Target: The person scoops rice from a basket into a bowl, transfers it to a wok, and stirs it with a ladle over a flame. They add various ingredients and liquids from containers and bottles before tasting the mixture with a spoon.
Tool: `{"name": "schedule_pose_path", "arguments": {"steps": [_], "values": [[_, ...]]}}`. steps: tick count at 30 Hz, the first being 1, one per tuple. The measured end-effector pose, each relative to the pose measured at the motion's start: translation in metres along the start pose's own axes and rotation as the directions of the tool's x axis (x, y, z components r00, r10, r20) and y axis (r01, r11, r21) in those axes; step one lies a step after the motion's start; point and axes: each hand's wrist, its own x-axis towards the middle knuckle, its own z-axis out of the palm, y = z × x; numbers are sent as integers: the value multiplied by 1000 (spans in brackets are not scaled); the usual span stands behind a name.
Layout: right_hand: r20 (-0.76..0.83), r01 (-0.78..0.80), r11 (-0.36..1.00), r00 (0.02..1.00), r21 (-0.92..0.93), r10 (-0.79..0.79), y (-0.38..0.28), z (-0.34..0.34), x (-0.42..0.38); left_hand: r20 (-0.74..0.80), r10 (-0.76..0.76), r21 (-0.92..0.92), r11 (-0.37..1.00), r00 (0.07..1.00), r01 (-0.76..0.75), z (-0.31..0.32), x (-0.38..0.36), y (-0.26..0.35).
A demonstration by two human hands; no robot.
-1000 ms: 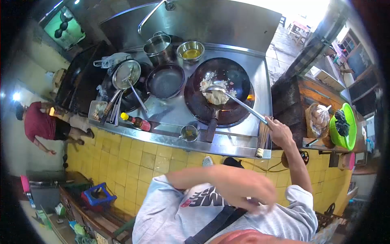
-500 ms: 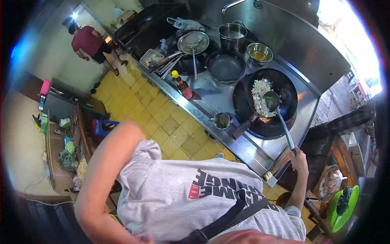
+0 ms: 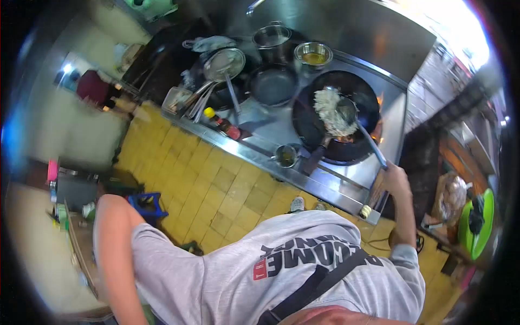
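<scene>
My right hand is wrapped round the handle end of a long metal ladle. The ladle's bowl rests against a heap of rice in a black wok. The rice is pale with small darker bits and lies on the left side of the wok. Toward the counter's front edge points the wok's dark handle, which neither hand touches. Of my left side only the bent arm shows; the hand is beyond the lower edge.
Flames lick up at the wok's right side. On the steel counter stand a yellow-capped bottle, a small metal cup, an empty pan, a bowl of yellow liquid, a pot and a strainer. Another person is at far left.
The whole view has shifted, putting the stove farther left and up. My left elbow sits farther out. My right hand keeps its hold on the ladle in the rice. The other person's posture looks different.
</scene>
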Motion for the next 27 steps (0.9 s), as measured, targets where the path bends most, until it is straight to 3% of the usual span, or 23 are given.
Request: {"name": "schedule_pose_path", "arguments": {"steps": [2, 4, 6, 7, 8, 9, 10, 11, 12, 14, 15, 17, 18, 19, 20, 21, 22, 24, 25, 26, 27], "values": [[-145, 119, 991, 981, -56, -126, 38, 77, 34, -71, 110, -125, 985, 991, -119, 7, -21, -42], [-12, 20, 998, 1000, 65, -20, 15, 110, 32, -158, 186, -237, 946, 970, -220, -63, -12, -178], [-5, 71, 996, 998, 53, -70, 35, 84, 30, -234, 229, -345, 889, 945, -301, -131, -3, -298], [25, 137, 990, 990, 33, -137, 42, 64, 26, -279, 242, -396, 853, 929, -341, -121, -12, -303], [145, 51, 997, 988, -54, -43, 37, 31, 24, -350, -236, -493, 869, 907, 36, -113, -21, -338], [162, -24, 999, 986, -38, 30, 18, 6, 12, -355, -656, -607, 704, 666, 369, -95, -32, -384], [178, -99, 995, 979, -21, 101, 1, -6, 3, -464, -796, -723, 594, 389, 353, -56, -41, -447], [68, -114, 993, 991, 21, 113, 10, 20, 13, -463, -885, -758, 421, 45, 498, -19, -45, -492], [-39, -128, 990, 991, 63, 131, 25, 67, 32, -429, -896, -506, 130, -118, 853, 15, -57, -530], [-118, -110, 993, 987, -34, 105, 6, 115, 40, -456, -859, -260, -121, -232, 958, 77, -67, -590], [-67, -57, 998, 996, -16, 55, 9, 115, 40, -458, -861, -258, -107, -220, 960, 103, -82, -625], [75, -19, 1000, 997, 4, 19, 11, 90, 35, -151, -974, -767, 8, -167, 641, 135, -107, -673], [165, -34, 999, 986, -5, 34, 6, 48, 27, -151, -976, -763, 12, -160, 646, 125, -107, -666], [184, -61, 987, 979, -150, 88, -6, 14, 18, 27, -997, -911, -56, -77, 407, 106, -101, -652], [156, -7, 974, 987, -227, 44, -5, 6, 18, 180, -982, -975, -170, 55, 144, 92, -92, -640], [1, -35, 966, 999, -258, 36, 2, 24, 24, 169, -983, -985, -166, 74, 41, 89, -86, -637], [-154, -66, 957, 988, -282, 23, 12, 61, 37, 171, -982, -985, -169, 80, 40, 91, -81, -637], [-223, 44, 867, 959, -497, -177, 27, 137, 56, 196, -948, -879, -282, 250, -383, 93, -71, -642], [-31, 13, 957, 999, -291, -23, -6, 107, 35, 164, -953, -845, -270, 256, -462, 93, -65, -638], [194, -71, 994, 977, -82, 85, -36, 74, 14, 158, -974, -864, -216, 162, -454, 93, -50, -633], [109, 68, 995, 992, -72, -60, -5, 73, 10, 146, -987, -887, -158, 62, -433, 87, -29, -629]]}}
